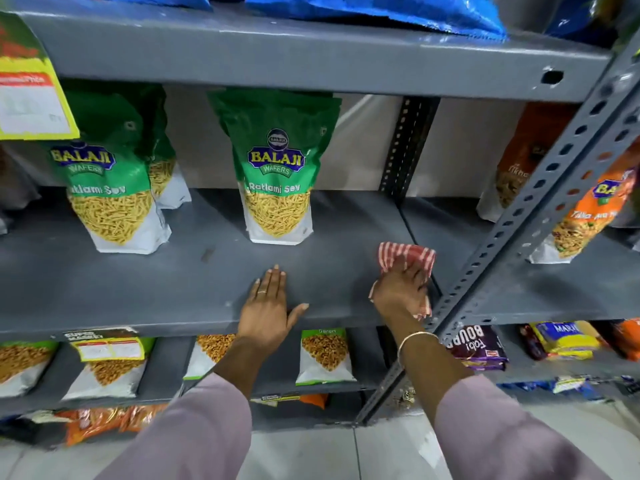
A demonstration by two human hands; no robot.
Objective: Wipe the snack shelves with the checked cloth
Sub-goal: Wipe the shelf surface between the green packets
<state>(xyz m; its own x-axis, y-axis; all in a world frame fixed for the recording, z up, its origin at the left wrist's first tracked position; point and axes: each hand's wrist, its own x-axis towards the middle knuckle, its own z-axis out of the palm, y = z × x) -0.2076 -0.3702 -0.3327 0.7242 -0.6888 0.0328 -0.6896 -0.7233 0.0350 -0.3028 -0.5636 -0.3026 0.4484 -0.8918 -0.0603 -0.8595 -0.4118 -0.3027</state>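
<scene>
A grey metal snack shelf [173, 282] runs across the middle of the view. My right hand [398, 289] presses the red-and-white checked cloth [405, 254] flat on the shelf's right end, beside the perforated upright post [512, 216]. My left hand [270, 303] lies flat on the shelf's front edge, fingers together, thumb over the lip, holding nothing. Two green Ratlami Sev pouches stand behind: one [277, 168] just beyond my left hand, another [110, 181] further left.
Orange snack pouches [585, 209] stand on the neighbouring shelf to the right. The shelf above [311, 60] carries blue bags and a yellow price tag [31, 95]. Lower shelves hold more packets [325, 355] and biscuit packs [481, 344]. Tiled floor lies below.
</scene>
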